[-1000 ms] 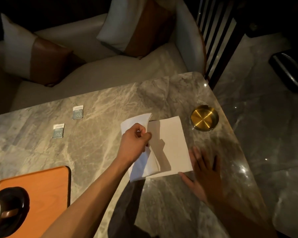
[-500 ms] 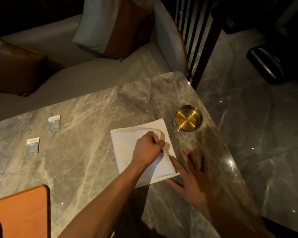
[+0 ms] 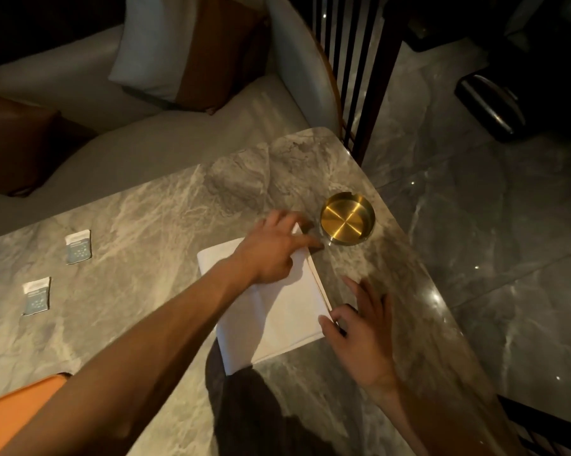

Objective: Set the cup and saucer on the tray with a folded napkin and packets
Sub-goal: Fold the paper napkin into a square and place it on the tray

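A white napkin (image 3: pixel 287 317) lies folded in half on the marble table (image 3: pixel 165 222). My left hand (image 3: pixel 274 251) rests flat on its far right corner with the fingers spread, holding nothing. My right hand (image 3: pixel 363 327) lies open on the table at the napkin's near right corner, its thumb touching the folded edge. Two small packets (image 3: pixel 78 246) (image 3: pixel 37 295) lie apart at the left. A corner of the orange tray (image 3: pixel 17 409) shows at the bottom left. The cup and saucer are out of view.
A brass ashtray (image 3: pixel 347 218) stands just beyond the napkin, close to my left fingertips and near the table's right edge. A pale sofa (image 3: pixel 165 139) with cushions (image 3: pixel 179 51) runs along the far side. Dark railing bars (image 3: pixel 353 60) rise at the far right corner.
My left hand carried the lifted half of the napkin over to the right, let go and now presses flat on the fold. My right hand slid to the napkin's edge. The view shifted right.
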Motion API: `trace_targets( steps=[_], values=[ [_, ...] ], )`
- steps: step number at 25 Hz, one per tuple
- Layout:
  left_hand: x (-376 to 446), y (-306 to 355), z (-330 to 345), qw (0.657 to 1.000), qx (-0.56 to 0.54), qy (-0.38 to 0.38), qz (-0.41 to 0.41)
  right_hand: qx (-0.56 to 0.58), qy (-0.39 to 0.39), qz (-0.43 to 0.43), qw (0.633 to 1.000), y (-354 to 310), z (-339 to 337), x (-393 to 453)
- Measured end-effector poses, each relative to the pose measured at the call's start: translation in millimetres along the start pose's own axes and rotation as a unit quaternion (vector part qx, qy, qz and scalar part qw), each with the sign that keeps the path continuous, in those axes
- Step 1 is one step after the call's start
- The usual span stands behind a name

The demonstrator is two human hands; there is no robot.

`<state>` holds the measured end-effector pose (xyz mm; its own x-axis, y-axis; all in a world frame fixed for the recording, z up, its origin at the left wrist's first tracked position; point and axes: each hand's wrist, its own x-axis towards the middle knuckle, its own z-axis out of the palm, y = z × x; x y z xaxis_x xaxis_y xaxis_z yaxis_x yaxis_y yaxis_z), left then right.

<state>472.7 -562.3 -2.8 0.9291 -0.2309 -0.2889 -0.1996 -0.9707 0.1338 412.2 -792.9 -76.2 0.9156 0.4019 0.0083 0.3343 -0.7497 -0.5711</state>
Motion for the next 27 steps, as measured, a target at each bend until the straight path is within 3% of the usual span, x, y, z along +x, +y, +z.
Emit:
trace_targets(
  steps=[3,7,15,19,24,27],
  values=[
    [23.1,2.8,-9.6,0.986,0.102,-0.078,0.104,0.036,0.012,-0.001,0.999,1.4,-1.6,0.2],
    [32.9,0.7,-7.8,0.981,0.091,-0.124,0.121,0.068,0.027,-0.011,0.997,0.9,-5.6,-3.8],
    [28.4,-4.6,-8.5,0.984,0.086,-0.065,0.144,0.064,0.052,-0.026,0.996,-1.2,-11.9,-9.8],
    [27.6,-31.4,-17.9,0.992,0.076,-0.077,0.063,0.029,0.052,-0.005,0.998,-4.2,-12.6,-13.4],
    [33.8,-49.8,-10.7,0.994,-0.076,-0.059,-0.042,0.021,0.039,0.009,0.999,-1.7,-11.3,-16.3],
    [34.1,-48.9,-2.8,0.968,-0.204,-0.032,-0.142,0.018,0.032,0.016,0.999,-0.5,-10.2,-15.3]
  ],
)
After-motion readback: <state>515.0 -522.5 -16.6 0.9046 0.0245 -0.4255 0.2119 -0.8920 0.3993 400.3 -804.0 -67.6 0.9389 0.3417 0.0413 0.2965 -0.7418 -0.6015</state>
